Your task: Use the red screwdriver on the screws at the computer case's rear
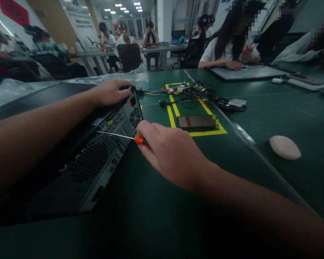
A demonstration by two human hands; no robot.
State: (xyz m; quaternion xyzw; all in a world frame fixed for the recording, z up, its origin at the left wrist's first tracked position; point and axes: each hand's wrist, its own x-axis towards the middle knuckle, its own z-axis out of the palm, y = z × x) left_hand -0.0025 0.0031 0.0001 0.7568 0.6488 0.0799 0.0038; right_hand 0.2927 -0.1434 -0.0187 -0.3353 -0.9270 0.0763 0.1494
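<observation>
A black desktop computer case (89, 158) lies on the green table at the left, its back panel with fan grille, vents and ports turned toward me. My left hand (112, 92) rests on the case's top near the far corner, fingers stretched out. In my right hand (170, 153) is a screwdriver (140, 140) with an orange and black handle, the fingers wrapped round it. Its thin metal shaft points left, and the tip is at the back panel's upper edge. Whether it sits in a screw, I cannot tell.
Beyond my right hand, a dark flat box (196, 121) lies inside yellow tape (210, 133). Behind it are tangled black cables (199, 91) and coloured wires. A pale computer mouse (284, 146) sits at the right. Clear plastic wrap (13, 91) lies behind the case. Several people work at tables beyond.
</observation>
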